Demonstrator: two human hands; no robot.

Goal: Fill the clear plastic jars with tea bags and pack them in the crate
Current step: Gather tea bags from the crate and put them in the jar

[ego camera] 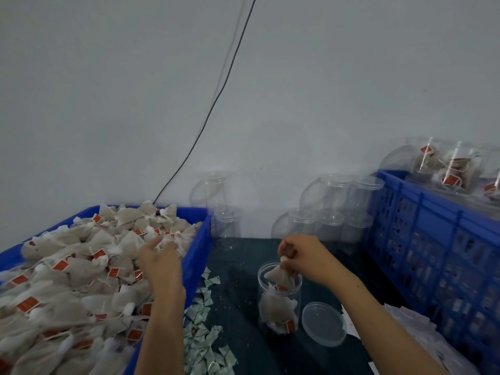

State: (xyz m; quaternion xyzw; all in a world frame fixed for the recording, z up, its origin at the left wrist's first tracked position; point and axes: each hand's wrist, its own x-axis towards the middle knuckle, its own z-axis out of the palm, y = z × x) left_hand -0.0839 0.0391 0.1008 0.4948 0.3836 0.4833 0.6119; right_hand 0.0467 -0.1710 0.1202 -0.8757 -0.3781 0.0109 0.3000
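A blue tray (198, 255) on the left is heaped with beige tea bags (81, 269) bearing orange tags. My left hand (162, 255) reaches into the heap at the tray's right side, its fingers among the bags; whether it holds one is unclear. An open clear jar (278, 315) stands on the dark table, partly filled with tea bags. My right hand (300, 254) pinches a tea bag (278, 276) at the jar's mouth. The jar's clear lid (324, 323) lies flat to its right. The blue crate (433, 239) on the right holds filled jars (449, 169).
Several empty clear jars (332, 207) stand stacked against the wall behind the open jar, and others (224, 220) beside the tray. Small greenish sachets (203, 334) are scattered between tray and jar. White paper slips (411, 326) lie by the crate. A dark cable (216, 98) hangs along the wall.
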